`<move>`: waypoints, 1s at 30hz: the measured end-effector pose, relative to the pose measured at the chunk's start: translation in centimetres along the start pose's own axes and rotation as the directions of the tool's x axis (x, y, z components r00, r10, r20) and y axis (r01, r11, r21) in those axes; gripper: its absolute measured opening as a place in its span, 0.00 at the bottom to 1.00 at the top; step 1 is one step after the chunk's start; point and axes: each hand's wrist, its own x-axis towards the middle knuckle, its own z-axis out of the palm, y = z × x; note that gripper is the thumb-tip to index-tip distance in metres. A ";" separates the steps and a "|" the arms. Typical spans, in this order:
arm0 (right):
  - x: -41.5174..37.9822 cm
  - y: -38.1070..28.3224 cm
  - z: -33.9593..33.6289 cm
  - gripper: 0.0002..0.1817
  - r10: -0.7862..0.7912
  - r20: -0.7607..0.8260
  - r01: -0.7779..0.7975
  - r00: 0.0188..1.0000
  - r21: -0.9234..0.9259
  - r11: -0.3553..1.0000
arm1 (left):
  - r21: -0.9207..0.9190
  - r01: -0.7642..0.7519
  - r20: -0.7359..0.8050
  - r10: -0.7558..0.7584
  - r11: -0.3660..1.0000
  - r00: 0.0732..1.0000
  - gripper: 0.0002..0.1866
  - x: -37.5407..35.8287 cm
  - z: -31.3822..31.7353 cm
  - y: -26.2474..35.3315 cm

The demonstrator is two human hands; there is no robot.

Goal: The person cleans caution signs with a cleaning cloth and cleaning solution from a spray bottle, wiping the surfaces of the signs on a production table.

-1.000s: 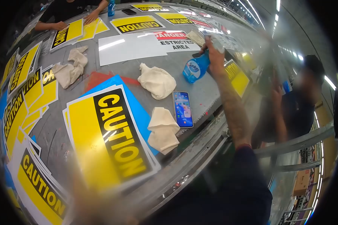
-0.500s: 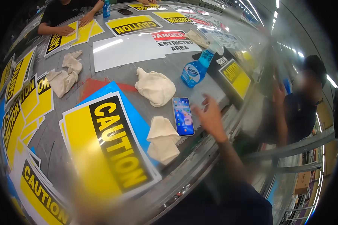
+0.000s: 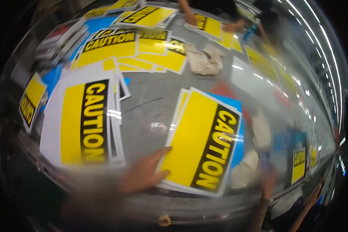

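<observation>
A small stack of yellow and black CAUTION signs (image 3: 189, 143) lies on a blue sheet (image 3: 237, 149) in front of me. My left hand (image 3: 145, 172) is at the stack's near left edge, thumb and finger spread and touching or just over the border. On the right, my right hand (image 3: 267, 179) is smeared by motion, close to the phone (image 3: 265, 159); whether it grips the phone cannot be made out. Beside that hand lies a cream cloth (image 3: 245, 172), and a second cloth (image 3: 261, 129) rests farther back.
A tall pile of CAUTION signs (image 3: 71, 116) stands left, with more signs (image 3: 108, 46) behind. Another cloth (image 3: 205, 58) lies mid-table. A blurred blue spray bottle (image 3: 290, 139) is at right. Across the table is another person's hand (image 3: 189, 17); another person's arm (image 3: 307, 203) shows lower right.
My view has swung left, bringing the left sign pile into full sight. My left hand has come to the stack's edge. My right hand remains near the phone, now blurred.
</observation>
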 end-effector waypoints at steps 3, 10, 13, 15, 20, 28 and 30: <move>1.6 1.1 -1.8 0.41 0.112 0.121 -0.130 0.986 0.152 0.980 | -0.004 -0.143 -0.048 0.143 0.990 0.989 0.42 -0.3 0.8 -1.5; 3.3 -18.3 -8.8 0.51 -0.103 0.233 -0.057 0.967 0.591 0.805 | -0.036 -0.182 -0.038 0.181 0.983 0.983 0.40 -0.2 1.2 -2.4; 5.0 -30.4 -6.0 0.53 -0.401 0.257 0.203 0.880 0.559 0.804 | 0.019 -0.228 -0.045 0.228 0.974 0.973 0.38 0.0 1.4 -2.6; 7.3 -37.3 -0.2 0.60 -0.574 0.245 0.375 0.781 0.550 0.746 | 0.057 -0.296 -0.059 0.299 0.954 0.953 0.34 0.3 1.6 -3.3; 12.4 -52.4 16.3 0.67 -0.718 0.004 0.642 0.696 0.443 0.625 | 0.026 -0.297 -0.034 0.297 0.955 0.954 0.22 1.1 1.0 -3.7; 11.7 -56.5 19.6 0.41 -0.744 -0.136 0.743 0.654 0.301 0.598 | 0.064 -0.230 -0.079 0.235 0.971 0.969 0.18 0.9 0.7 -2.7; 10.3 -52.1 16.1 0.54 -0.813 -0.183 0.824 0.553 0.266 0.501 | 0.105 -0.241 -0.099 0.251 0.965 0.963 0.16 1.0 1.0 -3.1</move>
